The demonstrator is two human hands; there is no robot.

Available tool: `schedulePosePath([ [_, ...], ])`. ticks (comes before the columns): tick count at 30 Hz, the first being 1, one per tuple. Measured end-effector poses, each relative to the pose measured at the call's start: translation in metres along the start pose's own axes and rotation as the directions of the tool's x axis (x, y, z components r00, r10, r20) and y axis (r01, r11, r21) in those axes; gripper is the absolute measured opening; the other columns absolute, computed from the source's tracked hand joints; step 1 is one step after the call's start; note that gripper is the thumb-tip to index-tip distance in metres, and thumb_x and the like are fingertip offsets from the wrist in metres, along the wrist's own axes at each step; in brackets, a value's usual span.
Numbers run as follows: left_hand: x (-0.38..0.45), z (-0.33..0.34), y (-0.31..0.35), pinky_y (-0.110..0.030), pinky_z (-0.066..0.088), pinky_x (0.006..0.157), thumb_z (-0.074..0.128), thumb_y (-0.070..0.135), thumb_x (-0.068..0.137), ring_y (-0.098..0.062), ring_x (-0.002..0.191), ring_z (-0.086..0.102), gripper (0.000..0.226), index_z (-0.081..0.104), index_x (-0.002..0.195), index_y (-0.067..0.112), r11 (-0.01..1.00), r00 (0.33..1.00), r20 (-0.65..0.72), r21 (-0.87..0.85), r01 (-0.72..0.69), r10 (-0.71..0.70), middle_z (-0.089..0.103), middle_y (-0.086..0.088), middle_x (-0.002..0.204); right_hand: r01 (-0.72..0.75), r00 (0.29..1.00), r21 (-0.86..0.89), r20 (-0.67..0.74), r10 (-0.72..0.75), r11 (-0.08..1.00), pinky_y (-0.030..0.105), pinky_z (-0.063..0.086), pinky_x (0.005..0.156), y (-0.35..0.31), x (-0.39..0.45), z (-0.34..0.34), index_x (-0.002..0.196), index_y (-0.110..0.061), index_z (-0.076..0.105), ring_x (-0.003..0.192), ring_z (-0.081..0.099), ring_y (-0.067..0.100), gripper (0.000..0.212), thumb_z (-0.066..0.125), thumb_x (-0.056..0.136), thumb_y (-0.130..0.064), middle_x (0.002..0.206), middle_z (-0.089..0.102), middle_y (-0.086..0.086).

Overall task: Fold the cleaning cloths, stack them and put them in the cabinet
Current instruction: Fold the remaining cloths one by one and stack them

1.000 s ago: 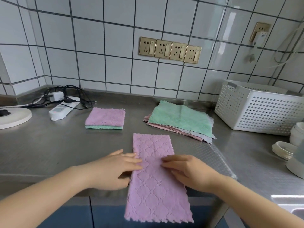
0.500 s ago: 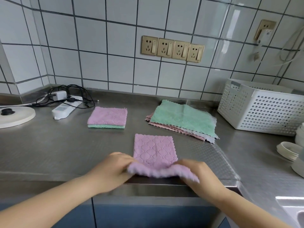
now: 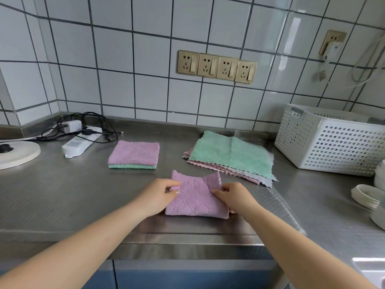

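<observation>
A purple quilted cloth (image 3: pixel 195 197) lies folded over on the steel counter near the front edge. My left hand (image 3: pixel 158 195) pinches its upper left corner, and my right hand (image 3: pixel 233 197) pinches its upper right edge. Farther back on the left sits a small stack of folded cloths (image 3: pixel 134 154), purple on top of green. To the right lies a pile of unfolded cloths (image 3: pixel 229 156), green on top with pink and grey edges showing beneath. Blue cabinet fronts (image 3: pixel 187 278) show below the counter edge.
A white perforated basket (image 3: pixel 331 142) stands at the back right. White bowls and lids (image 3: pixel 366 197) sit at the right edge. A white power strip (image 3: pixel 80 142) with black cables and a round white appliance base (image 3: pixel 16 154) lie at the left.
The long purple cloth hung over the counter edge; both hands lifted its lower half up and laid it forward over the upper half. The view also tilted slightly upward.
</observation>
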State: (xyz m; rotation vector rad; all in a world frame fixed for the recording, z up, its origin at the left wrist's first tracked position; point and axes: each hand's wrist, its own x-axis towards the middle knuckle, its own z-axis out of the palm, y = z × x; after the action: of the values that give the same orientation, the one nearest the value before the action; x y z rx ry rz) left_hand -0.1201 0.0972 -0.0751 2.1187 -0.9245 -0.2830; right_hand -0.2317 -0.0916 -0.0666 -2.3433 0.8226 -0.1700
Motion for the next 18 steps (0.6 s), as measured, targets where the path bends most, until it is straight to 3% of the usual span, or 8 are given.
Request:
schedulePosePath([
  [2,0.001,0.001,0.001,-0.005,0.026,0.082,0.053,0.016,0.093,-0.002,0.111,0.048,0.035,0.057,0.129,0.014,0.998,1.0,0.007,0.051,-0.028,0.028,0.057,0.004,0.128,-0.003,1.0,0.077,0.022,0.001,0.997,0.025,0.046,0.055,-0.001,-0.004,-0.002,0.111,-0.017,0.061,0.064,0.056,0.014,0.03,0.06,0.089,-0.037,0.083,0.061,0.0],
  [5,0.004,0.004,0.0,-0.012,0.032,0.075,0.052,0.018,0.093,-0.011,0.1,0.051,0.02,0.06,0.109,0.028,0.994,0.999,0.028,0.097,-0.046,0.043,0.053,0.006,0.102,0.031,0.999,0.096,0.014,-0.032,0.995,0.023,0.048,0.057,0.004,-0.009,-0.004,0.142,-0.026,0.034,0.075,0.061,0.015,0.065,0.064,0.086,-0.035,0.097,0.063,-0.001],
  [6,0.006,0.006,-0.001,-0.013,0.029,0.066,0.052,0.018,0.091,-0.013,0.087,0.044,0.012,0.051,0.093,0.029,0.99,0.998,0.027,0.131,-0.06,0.057,0.045,0.004,0.092,0.053,0.999,0.06,0.01,-0.054,0.997,0.02,0.044,0.054,0.006,-0.01,-0.004,0.144,-0.028,0.028,0.07,0.058,0.011,0.069,0.064,0.086,-0.034,0.09,0.061,-0.003],
  [8,0.01,0.009,-0.003,-0.016,0.022,0.057,0.051,0.015,0.089,-0.011,0.081,0.031,0.018,0.036,0.084,0.024,0.977,0.997,0.01,0.201,-0.072,0.072,0.037,0.005,0.088,0.072,0.997,0.006,0.016,-0.072,0.997,0.017,0.037,0.052,0.008,-0.01,-0.002,0.145,-0.029,0.026,0.07,0.053,0.01,0.07,0.063,0.086,-0.034,0.088,0.055,-0.005],
  [10,0.011,0.01,-0.005,-0.024,0.026,0.061,0.05,0.014,0.088,-0.012,0.079,0.031,0.019,0.035,0.084,0.023,0.97,0.997,-0.004,0.232,-0.076,0.079,0.037,0.005,0.086,0.067,0.998,0.004,0.013,-0.067,0.998,0.018,0.039,0.057,0.008,-0.009,-0.001,0.145,-0.031,0.029,0.08,0.054,0.013,0.067,0.062,0.086,-0.034,0.102,0.058,0.0],
  [13,0.011,0.011,-0.004,-0.023,0.024,0.066,0.048,0.011,0.087,-0.013,0.075,0.033,0.018,0.034,0.084,0.022,0.956,0.997,-0.005,0.285,-0.071,0.075,0.036,0.003,0.085,0.08,0.997,-0.02,-0.005,-0.081,0.997,0.023,0.043,0.067,0.004,-0.008,0.0,0.142,-0.032,0.034,0.083,0.055,0.015,0.061,0.061,0.087,-0.034,0.119,0.061,0.004],
  [16,0.006,0.009,0.001,-0.024,0.026,0.064,0.047,0.011,0.086,-0.017,0.074,0.036,0.012,0.039,0.081,0.018,0.942,0.998,-0.017,0.332,-0.052,0.061,0.041,0.0,0.085,0.088,0.996,-0.079,-0.013,-0.089,0.993,0.025,0.045,0.069,0.001,-0.009,0.0,0.14,-0.031,0.036,0.081,0.057,0.017,0.056,0.058,0.089,-0.033,0.114,0.063,0.003],
  [18,0.002,0.008,0.003,-0.026,0.038,0.074,0.048,0.016,0.088,-0.021,0.087,0.049,0.013,0.06,0.091,0.011,0.918,0.998,-0.015,0.393,-0.056,0.067,0.052,-0.004,0.097,0.097,0.994,-0.172,-0.041,-0.105,0.98,0.028,0.048,0.073,-0.001,-0.01,-0.002,0.14,-0.03,0.036,0.092,0.061,0.021,0.054,0.054,0.089,-0.032,0.12,0.06,0.003],
])
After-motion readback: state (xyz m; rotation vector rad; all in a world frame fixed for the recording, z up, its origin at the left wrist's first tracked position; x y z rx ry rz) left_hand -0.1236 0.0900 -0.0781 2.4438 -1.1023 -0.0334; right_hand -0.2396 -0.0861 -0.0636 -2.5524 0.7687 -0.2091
